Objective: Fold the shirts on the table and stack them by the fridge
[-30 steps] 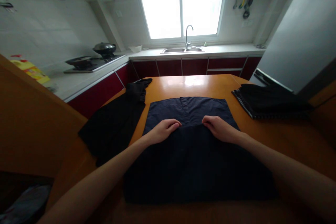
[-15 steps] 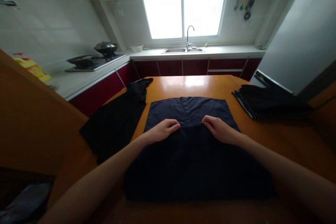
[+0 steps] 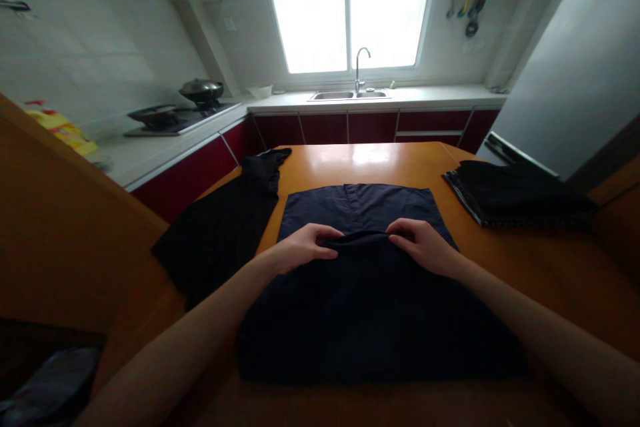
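A dark navy garment (image 3: 375, 320) lies spread on the wooden table in front of me, its near part folded over the far part. A vertical seam runs down the middle of the exposed far part. My left hand (image 3: 310, 243) is at the folded edge, left of centre, with thumb and fingers on either side of the cloth. At the same edge on the right, my right hand (image 3: 423, 243) holds it in a similar loose pinch. Between the hands the edge stands up in a small ridge. Some fingertips are hidden by the cloth.
A black garment (image 3: 220, 233) lies on the table's left side. Folded dark clothes (image 3: 515, 197) are stacked at the right. Beyond the wooden table (image 3: 370, 157) are a sink (image 3: 333, 96), a stove with a lidded pan (image 3: 201, 90), and a fridge (image 3: 565, 73).
Both hands have loosened from tight pinches, thumbs and fingers now further apart. The folded edge between them has risen slightly into a ridge.
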`<state>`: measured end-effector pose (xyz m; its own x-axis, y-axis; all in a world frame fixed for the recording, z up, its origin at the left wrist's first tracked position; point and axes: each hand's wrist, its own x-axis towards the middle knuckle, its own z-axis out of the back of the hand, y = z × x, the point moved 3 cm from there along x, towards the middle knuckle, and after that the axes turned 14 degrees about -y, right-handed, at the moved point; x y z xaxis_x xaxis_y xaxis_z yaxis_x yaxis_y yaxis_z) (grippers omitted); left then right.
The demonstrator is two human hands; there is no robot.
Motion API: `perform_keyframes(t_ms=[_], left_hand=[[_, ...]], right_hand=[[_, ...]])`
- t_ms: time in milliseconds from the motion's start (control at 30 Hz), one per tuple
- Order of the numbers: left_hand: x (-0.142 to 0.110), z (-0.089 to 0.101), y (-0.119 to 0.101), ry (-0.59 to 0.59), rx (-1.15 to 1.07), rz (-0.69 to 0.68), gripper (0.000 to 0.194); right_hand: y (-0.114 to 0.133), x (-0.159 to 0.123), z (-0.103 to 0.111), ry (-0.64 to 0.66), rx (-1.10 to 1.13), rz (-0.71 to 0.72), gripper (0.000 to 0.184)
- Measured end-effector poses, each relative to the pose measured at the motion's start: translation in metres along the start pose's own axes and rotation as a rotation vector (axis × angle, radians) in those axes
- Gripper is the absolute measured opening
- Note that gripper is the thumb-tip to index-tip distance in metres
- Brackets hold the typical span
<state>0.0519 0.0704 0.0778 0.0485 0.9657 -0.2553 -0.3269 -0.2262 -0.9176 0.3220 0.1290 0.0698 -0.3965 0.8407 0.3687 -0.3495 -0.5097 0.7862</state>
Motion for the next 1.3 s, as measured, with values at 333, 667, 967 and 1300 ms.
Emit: perform_keyframes(t_ms=[333,667,967,1300], left_hand=[[-0.001,0.003,0.001,-0.075,0.042,0.021,0.056],[0.001,0.013,0.002,-0.116,0.271,-0.114,0.06],[-0.007,0.02,-0.013,0.135,0.394,-0.195,0.038],[-0.007,0.012,-0.011,0.275,0.226,-0.172,0.049]], right_hand=[[-0.006,-0.004,-0.001,-0.004,0.224,-0.178,0.029],[0.0,-0.005,0.006,0.087,-0.016,-0.043,0.024],[0.003,-0.006,0.009,0.227,0.061,-0.022,0.035],[0.003,-0.009,0.022,0.442,0.054,-0.034,0.074]])
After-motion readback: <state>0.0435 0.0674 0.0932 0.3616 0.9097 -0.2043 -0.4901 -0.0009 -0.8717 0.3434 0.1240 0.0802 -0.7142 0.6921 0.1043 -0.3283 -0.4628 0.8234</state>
